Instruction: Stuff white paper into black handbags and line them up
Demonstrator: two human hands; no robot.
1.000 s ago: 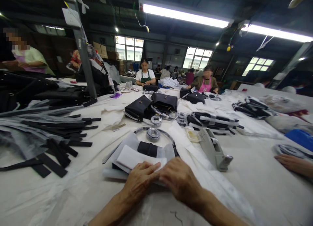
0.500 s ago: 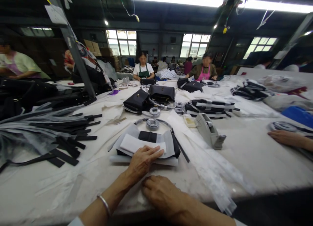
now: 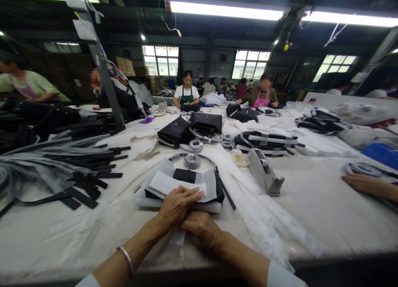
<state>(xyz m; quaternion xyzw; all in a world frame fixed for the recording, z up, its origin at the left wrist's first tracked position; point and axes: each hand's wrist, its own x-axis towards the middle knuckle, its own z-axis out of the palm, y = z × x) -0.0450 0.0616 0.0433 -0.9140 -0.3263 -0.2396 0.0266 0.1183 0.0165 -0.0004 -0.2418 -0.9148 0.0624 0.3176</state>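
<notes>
A black handbag (image 3: 220,192) lies in front of me, partly wrapped in pale translucent sheet (image 3: 211,185). A folded white sheet (image 3: 164,183) rests on top of it, below a dark band (image 3: 184,176). My left hand (image 3: 178,204) lies on the white sheet with its fingers stretched out. Close against the bag's near edge, my right hand (image 3: 203,231) is closed, its fingertips partly hidden behind the left hand. A whitish translucent strip (image 3: 178,238) shows just below it; whether the fingers grip it is unclear. Behind the bag sits a wrapped coiled strap (image 3: 192,160).
Right of the bag stands a grey tape dispenser (image 3: 265,175) beside a small tray (image 3: 241,158). Wrapped black straps (image 3: 83,187) spread on the left. More black handbags (image 3: 205,122) lie farther back. A co-worker's hand (image 3: 365,183) rests at the right edge. Other people work across the table.
My right hand has moved up to the bag's near edge, close under my left hand. The translucent strip now shows below it. My left hand still rests on the white sheet.
</notes>
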